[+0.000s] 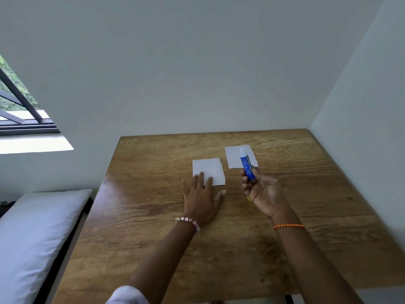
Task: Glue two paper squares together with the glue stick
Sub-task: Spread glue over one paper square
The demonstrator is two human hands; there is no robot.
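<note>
My left hand [200, 197] lies flat on the wooden desk [153, 227], palm down, fingers straight and spread; grip released, holding nothing. The tips of its longer fingers rest on the near left corner of the nearer paper square [210, 171], thumb out to the right on bare wood. That square is white, lying flat, right edge a little ragged. The second paper square [233, 157] lies farther back and to the right, also flat, apart from the first with a strip of desk between them. My right hand [263, 191] is raised above the desk, palm turned up and toward me, grip closed round the lower end of the glue stick [246, 164], fingers curled about the blue barrel. The stick points up and away, its pale top end showing against the far square; whether that end is a cap or bare glue I cannot tell, and whether it touches the paper I cannot tell either. A small yellowish thing shows just under the heel of that hand, too hidden to name. Beaded bracelet [187, 220] on my left wrist, orange cord band [289, 226] on my right. Desk sits in a corner of pale walls. White pillow [37, 233] on a bed to the left, open window [19, 104] above it with green leaves outside.
</note>
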